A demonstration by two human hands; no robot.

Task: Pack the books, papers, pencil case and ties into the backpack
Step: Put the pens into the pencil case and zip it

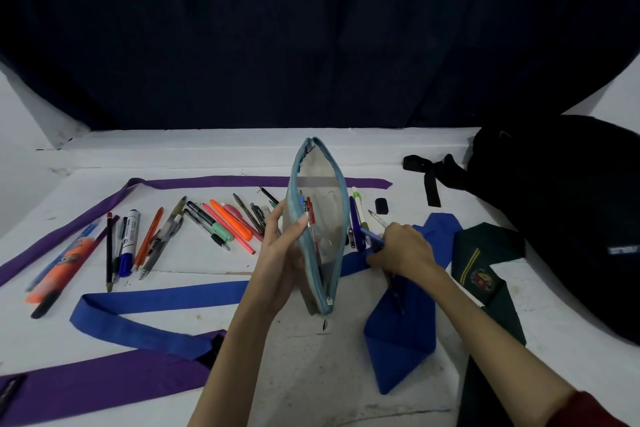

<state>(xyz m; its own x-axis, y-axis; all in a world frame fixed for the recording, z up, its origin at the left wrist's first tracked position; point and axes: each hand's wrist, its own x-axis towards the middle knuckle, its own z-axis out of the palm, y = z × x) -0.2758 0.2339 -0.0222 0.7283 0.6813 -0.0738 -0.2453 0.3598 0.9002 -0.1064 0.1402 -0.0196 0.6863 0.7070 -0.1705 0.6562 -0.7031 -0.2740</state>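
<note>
Head view is showing the left hand [280, 253] holding the pencil case [320, 229] upright on the white table [304, 367], thumb and fingers curled round its near edge, its zip mouth gaping wide; a few pens are already standing inside; the right hand [403, 246] is closing its fingers round a blue pen [372, 236] just beside the case, above the blue tie [156, 305]. Filling the case appears to be the step in hand, well before any packing; a spread of pens and markers [145, 239] is lying loose to the left, more are sitting to the right of the case, and a small black eraser [381, 205] is lying beyond them. Purple tie [86, 385], blue tie and a dark green tie [485, 274] are sprawling unfolded across the table; the black backpack [568, 218] is resting at the far right, whether open I cannot tell; no books or papers are showing. Next, the pen probably needs lifting and dropping point-first into the mouth while the left hand is keeping it spread.
</note>
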